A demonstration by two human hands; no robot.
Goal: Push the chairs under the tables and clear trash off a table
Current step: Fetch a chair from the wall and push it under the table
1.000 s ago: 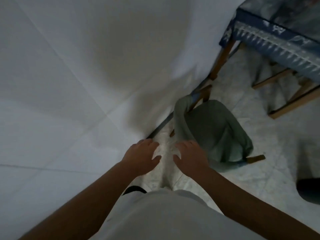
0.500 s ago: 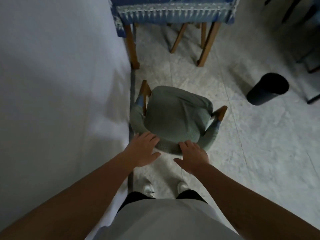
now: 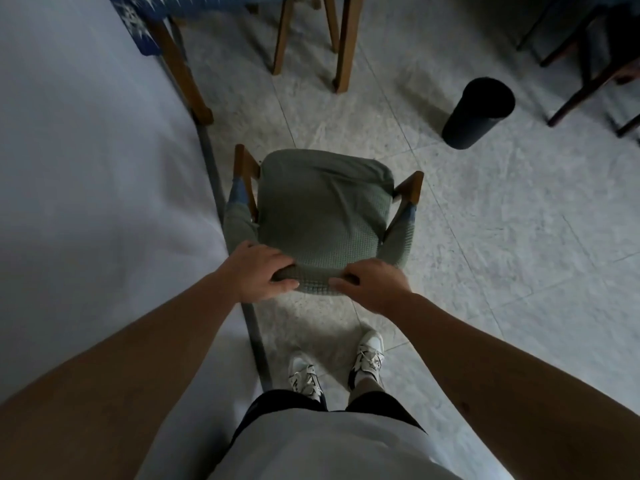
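Observation:
A wooden chair (image 3: 325,209) with a grey-green fabric cover stands on the floor just in front of me, its backrest toward me. My left hand (image 3: 258,270) grips the left part of the covered backrest top. My right hand (image 3: 372,284) grips the right part of it. Ahead at the top left, a table (image 3: 138,26) with a blue patterned cloth stands on wooden legs, and the chair sits a short way in front of it.
A white wall (image 3: 86,168) runs close along the left of the chair. A black cylindrical bin (image 3: 476,112) stands on the floor at the right. Wooden legs (image 3: 344,39) show under the table. Dark chair legs (image 3: 588,64) are at the far right.
The view swung from the wall toward the table. Both hands went from hovering open near the chair back to closing on its top edge.

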